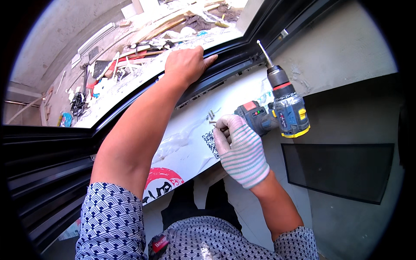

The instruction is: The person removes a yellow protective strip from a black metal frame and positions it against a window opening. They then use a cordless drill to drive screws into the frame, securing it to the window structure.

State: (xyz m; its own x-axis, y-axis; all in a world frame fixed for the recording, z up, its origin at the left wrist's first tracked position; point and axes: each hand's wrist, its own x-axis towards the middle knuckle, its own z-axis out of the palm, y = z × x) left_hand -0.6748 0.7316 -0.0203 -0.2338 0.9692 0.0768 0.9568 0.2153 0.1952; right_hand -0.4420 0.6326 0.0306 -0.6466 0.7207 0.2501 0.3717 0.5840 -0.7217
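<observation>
1. Resting on the black window frame: left grip, bare; fingers partly hidden, so clasping or merely lying there cannot be told.
2. Right grip, in a striped glove; fingers bent toward thumb; whether anything is pinched, cannot tell.
3. Small screws, just beyond right grip's fingertips, on white board.
4. Cordless drill, grey with yellow trim, just right of right grip; bit angled away from it.

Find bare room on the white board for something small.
One bare patch lies between the black window frame, the screws and the drill. It's crowded by the gloved right hand, and crumpled film lies nearer the left forearm.
</observation>
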